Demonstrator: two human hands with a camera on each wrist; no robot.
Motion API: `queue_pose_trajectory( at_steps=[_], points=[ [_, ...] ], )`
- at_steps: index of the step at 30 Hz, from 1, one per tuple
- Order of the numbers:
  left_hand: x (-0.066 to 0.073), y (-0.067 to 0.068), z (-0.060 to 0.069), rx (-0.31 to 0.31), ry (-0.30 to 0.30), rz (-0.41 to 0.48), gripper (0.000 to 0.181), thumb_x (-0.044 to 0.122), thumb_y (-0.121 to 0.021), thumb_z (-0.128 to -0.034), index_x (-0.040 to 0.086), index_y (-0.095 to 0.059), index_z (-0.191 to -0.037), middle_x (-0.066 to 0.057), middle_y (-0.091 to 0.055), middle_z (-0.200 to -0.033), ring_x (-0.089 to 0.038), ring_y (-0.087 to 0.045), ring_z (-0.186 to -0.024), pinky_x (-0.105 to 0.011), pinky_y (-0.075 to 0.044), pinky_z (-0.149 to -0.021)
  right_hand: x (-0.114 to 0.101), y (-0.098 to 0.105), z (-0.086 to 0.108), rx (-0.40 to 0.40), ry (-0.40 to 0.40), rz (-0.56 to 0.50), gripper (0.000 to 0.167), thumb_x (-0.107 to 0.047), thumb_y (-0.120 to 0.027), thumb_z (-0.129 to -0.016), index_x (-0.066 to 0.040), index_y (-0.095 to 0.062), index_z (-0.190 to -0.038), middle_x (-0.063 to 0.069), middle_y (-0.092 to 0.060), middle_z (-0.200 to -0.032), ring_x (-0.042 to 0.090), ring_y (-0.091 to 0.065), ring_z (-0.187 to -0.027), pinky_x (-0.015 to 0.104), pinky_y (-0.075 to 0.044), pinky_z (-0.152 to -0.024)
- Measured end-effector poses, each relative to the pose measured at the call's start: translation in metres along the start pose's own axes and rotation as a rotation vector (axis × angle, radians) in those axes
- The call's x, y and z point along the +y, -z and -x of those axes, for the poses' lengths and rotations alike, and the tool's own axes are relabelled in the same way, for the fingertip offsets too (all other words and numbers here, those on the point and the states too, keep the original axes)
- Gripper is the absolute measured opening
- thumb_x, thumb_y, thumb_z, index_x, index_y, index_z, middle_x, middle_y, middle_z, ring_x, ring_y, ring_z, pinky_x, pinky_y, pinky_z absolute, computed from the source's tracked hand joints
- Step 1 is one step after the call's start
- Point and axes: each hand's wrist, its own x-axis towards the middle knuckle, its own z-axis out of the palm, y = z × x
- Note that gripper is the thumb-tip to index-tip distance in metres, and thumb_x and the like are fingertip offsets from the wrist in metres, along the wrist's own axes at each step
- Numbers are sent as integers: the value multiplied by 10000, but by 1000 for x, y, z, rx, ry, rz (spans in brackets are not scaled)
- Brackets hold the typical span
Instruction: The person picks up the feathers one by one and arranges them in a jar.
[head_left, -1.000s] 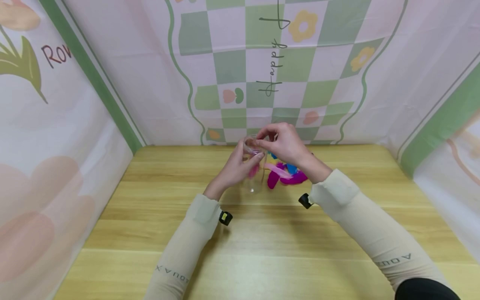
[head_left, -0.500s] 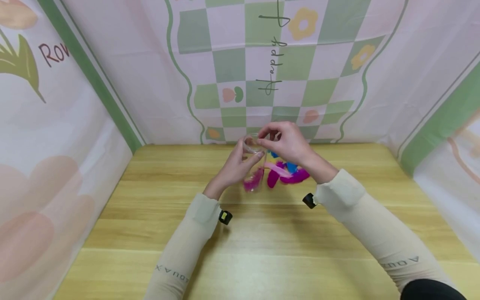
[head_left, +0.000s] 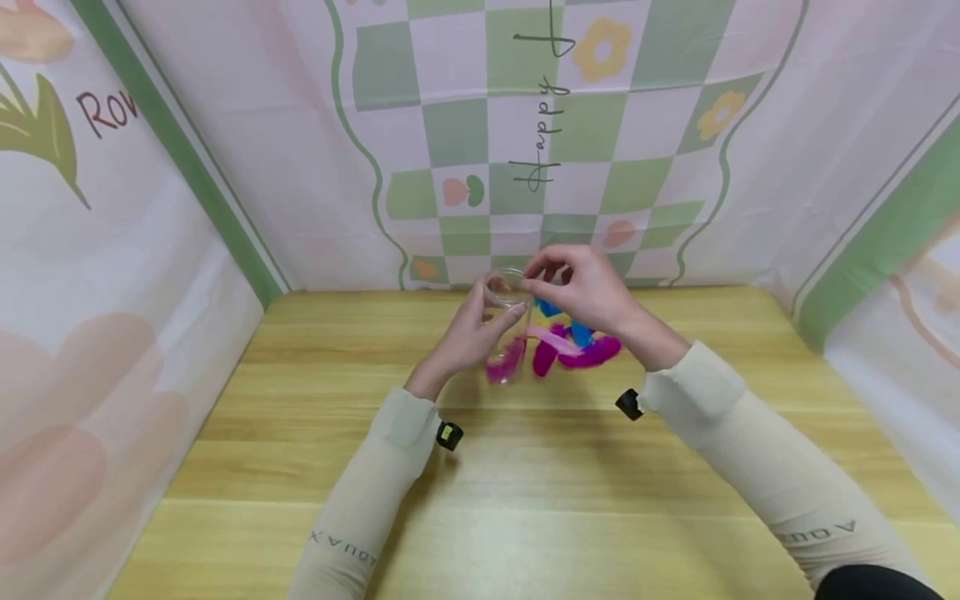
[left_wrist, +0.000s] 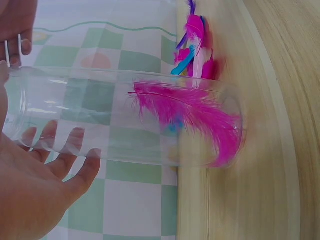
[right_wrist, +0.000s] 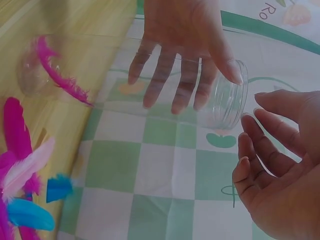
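A clear jar (head_left: 516, 329) stands on the table, and the left hand (head_left: 468, 332) grips it near its mouth, fingers and thumb curled round the wall. Inside, a magenta feather (left_wrist: 200, 112) lies at the bottom, leaning up one side. Just right of the rim is the right hand (head_left: 585, 287); in the right wrist view this hand (right_wrist: 280, 155) has loosely bent, parted fingers with nothing between them. Beside the jar lies a pile of feathers: magenta (head_left: 592, 352), light pink (head_left: 555, 340) and blue (head_left: 581, 333).
The wooden table (head_left: 495, 500) ends at the back against a checked cloth (head_left: 517, 133). Patterned cloth also hangs at the left (head_left: 112, 333) and right (head_left: 900, 275) sides. A small black device sits at each wrist.
The magenta feather has dropped from the upper part of the jar to its bottom. My right hand has moved slightly right, away from the rim; my left hand has stayed on the jar.
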Motion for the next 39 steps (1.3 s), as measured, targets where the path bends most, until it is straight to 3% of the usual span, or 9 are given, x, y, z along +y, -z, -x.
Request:
queue_pose_trajectory(
  at_steps=[15, 39],
  points=[
    [0, 1, -1, 8, -6, 6, 677, 446, -601, -1028, 123, -301, -1541, -74, -454, -1458, -221, -530, -1243, -452, -454, -1080, 8, 6, 5, 7, 13, 10, 93, -156, -732, -965, -84, -752, -1020, 38, -731, -971, 179, -630, -862, 378, -516, -785],
    [0, -1, 0, 7, 0, -3, 725, 459, -593, -1030, 57, -285, -1548, -73, -461, -1429, -236, -520, -1244, -455, -450, -1093, 18, 12, 15, -13, -40, 26, 122, -161, -724, -972, -78, -751, -1056, 41, -731, -967, 187, -643, -860, 390, -517, -796]
  ],
)
